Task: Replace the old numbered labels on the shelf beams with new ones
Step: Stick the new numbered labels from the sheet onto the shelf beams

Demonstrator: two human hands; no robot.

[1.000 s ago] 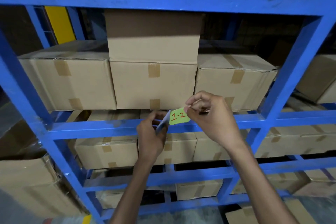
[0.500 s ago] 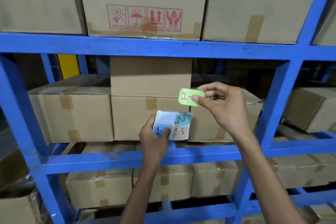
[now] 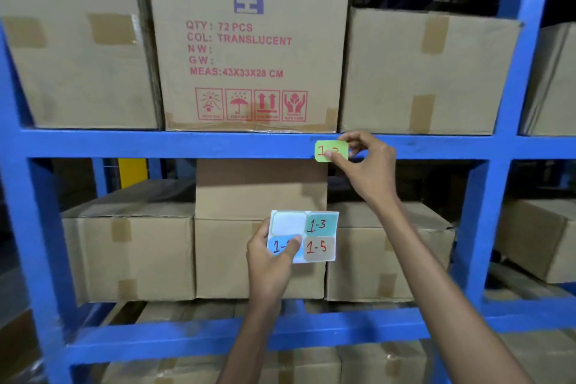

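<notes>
My right hand (image 3: pixel 369 165) pinches a green label (image 3: pixel 331 151) with red writing, partly covered by my thumb. The label lies against the front face of the upper blue shelf beam (image 3: pixel 187 144). Lower down, my left hand (image 3: pixel 269 257) holds a sticker sheet (image 3: pixel 304 235) in front of a cardboard box. The sheet carries a teal "1-3", a tan "1-5", a blue label half hidden by my thumb, and one blank slot at its top left.
Taped cardboard boxes fill every shelf level; a printed box (image 3: pixel 246 44) stands right above the beam. A blue upright (image 3: pixel 486 196) stands to the right of my right arm. A lower beam (image 3: pixel 156 340) crosses near the bottom.
My view tilted upward. My right hand carried the green label up from the lower beam to the upper beam. My left hand turned the sticker sheet to face me and lifted it.
</notes>
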